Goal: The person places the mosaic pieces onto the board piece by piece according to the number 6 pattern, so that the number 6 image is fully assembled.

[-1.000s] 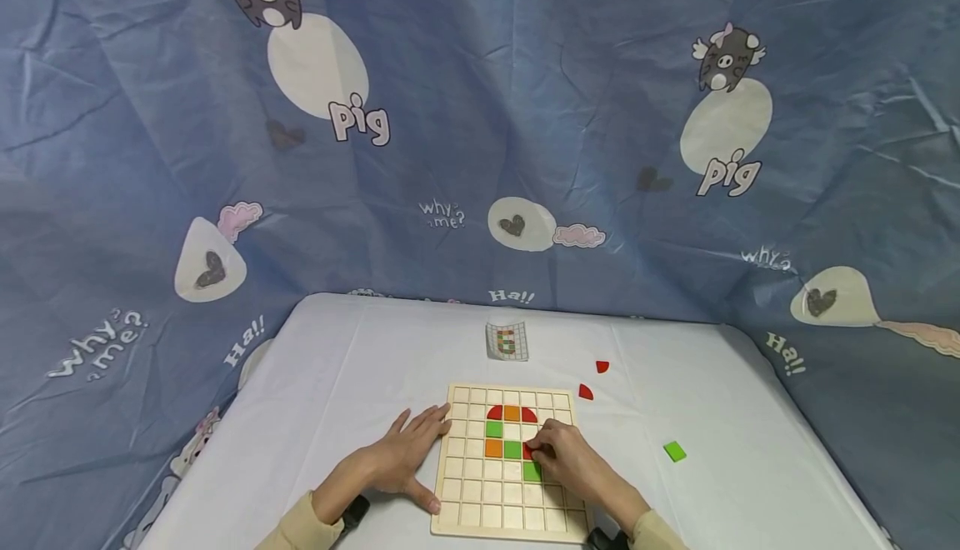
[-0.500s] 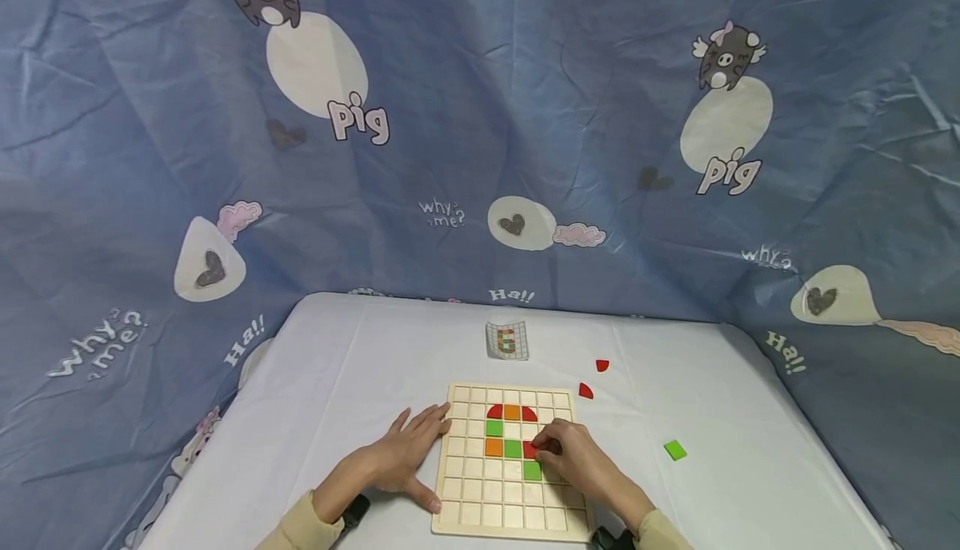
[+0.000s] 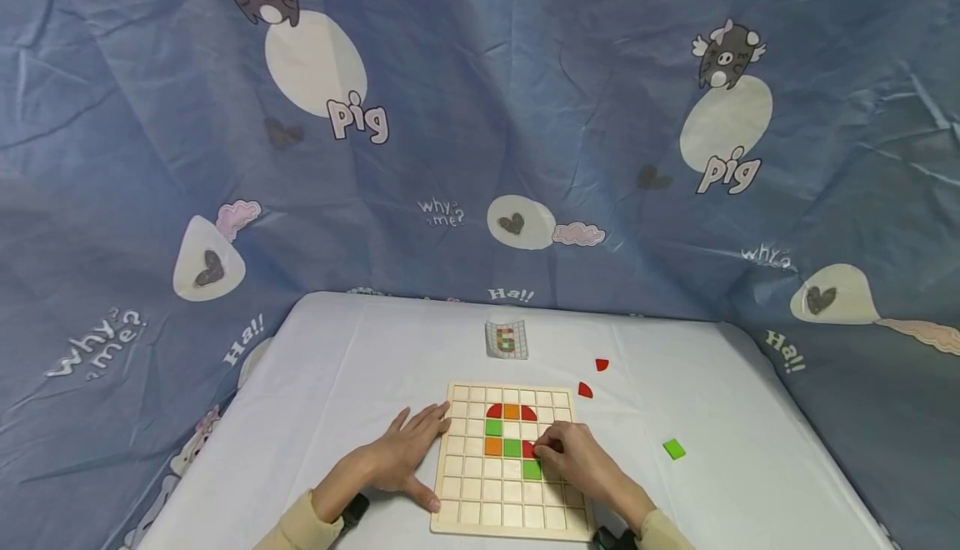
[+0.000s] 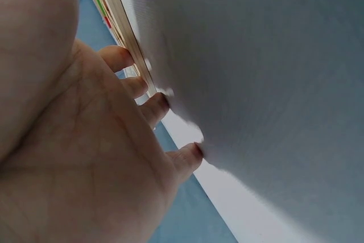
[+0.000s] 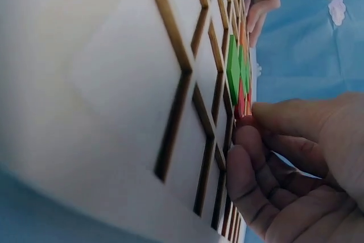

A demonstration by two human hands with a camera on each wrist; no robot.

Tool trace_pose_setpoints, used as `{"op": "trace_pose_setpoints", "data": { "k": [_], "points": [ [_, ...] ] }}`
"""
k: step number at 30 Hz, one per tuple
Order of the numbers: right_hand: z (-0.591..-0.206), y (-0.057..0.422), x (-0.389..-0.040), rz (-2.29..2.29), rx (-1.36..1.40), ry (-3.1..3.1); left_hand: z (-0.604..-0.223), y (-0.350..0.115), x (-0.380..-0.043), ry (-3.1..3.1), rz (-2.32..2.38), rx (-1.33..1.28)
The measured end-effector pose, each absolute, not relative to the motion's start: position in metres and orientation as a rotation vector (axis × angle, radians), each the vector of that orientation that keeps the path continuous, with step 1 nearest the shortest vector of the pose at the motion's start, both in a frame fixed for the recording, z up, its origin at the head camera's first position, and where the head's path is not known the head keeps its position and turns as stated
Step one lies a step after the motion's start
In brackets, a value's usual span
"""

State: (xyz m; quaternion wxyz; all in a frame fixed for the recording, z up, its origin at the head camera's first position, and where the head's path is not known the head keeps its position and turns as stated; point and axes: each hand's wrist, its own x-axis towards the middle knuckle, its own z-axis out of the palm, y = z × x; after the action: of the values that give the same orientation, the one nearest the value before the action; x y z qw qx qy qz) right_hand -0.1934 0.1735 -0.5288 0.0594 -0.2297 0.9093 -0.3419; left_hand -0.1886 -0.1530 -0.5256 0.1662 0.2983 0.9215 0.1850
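A wooden grid board [image 3: 491, 515] lies flat on the white table. My left hand [image 3: 401, 455] is spread along its left edge, fingers straight, fingertips and thumb touching the frame. The right hand [image 3: 576, 457] pinches a red tile [image 3: 528, 448] between thumb and index finger, at a cell right of the middle; the fingers hide part of the tile. Beside it lies a green tile [image 3: 512, 447], then an orange tile [image 3: 492, 447]; another green tile [image 3: 532, 470] sits just below. Higher up, two red quarter-round tiles flank an orange tile [image 3: 512, 412], with a green tile [image 3: 493, 427] under the left one.
Behind the board lies a small pattern card [image 3: 507, 340] with a coloured grid figure. Two loose red quarter-round tiles [image 3: 586, 390] rest beyond its right corner. Farther right is a loose green tile [image 3: 674, 449]. A blue printed curtain [image 3: 480, 117] hangs behind the table.
My right fingers have shifted slightly right, so more of the red tile shows in its cell. The left hand stays in place on the board's edge.
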Motion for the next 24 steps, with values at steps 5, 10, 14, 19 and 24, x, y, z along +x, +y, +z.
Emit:
{"op": "trace_pose_setpoints", "data": {
  "k": [5,10,14,19,24],
  "points": [
    [-0.529,0.179,-0.192,-1.016,-0.688,2.816,-0.524,-0.153,-0.187,2.615,0.54,0.87],
    [-0.525,0.187,-0.194,-1.073,-0.655,2.801,-0.525,-0.153,-0.188,2.624,0.526,0.87],
    [-0.52,0.196,-0.2,-1.106,-0.541,2.818,-0.526,-0.153,-0.188,2.631,0.512,0.868],
    [-0.516,0.214,-0.213,-1.108,-0.378,2.974,-0.527,-0.153,-0.189,2.633,0.514,0.866],
    [-0.517,0.231,-0.23,-1.066,-0.301,3.096,-0.527,-0.153,-0.188,2.635,0.516,0.859]
  ]
}}
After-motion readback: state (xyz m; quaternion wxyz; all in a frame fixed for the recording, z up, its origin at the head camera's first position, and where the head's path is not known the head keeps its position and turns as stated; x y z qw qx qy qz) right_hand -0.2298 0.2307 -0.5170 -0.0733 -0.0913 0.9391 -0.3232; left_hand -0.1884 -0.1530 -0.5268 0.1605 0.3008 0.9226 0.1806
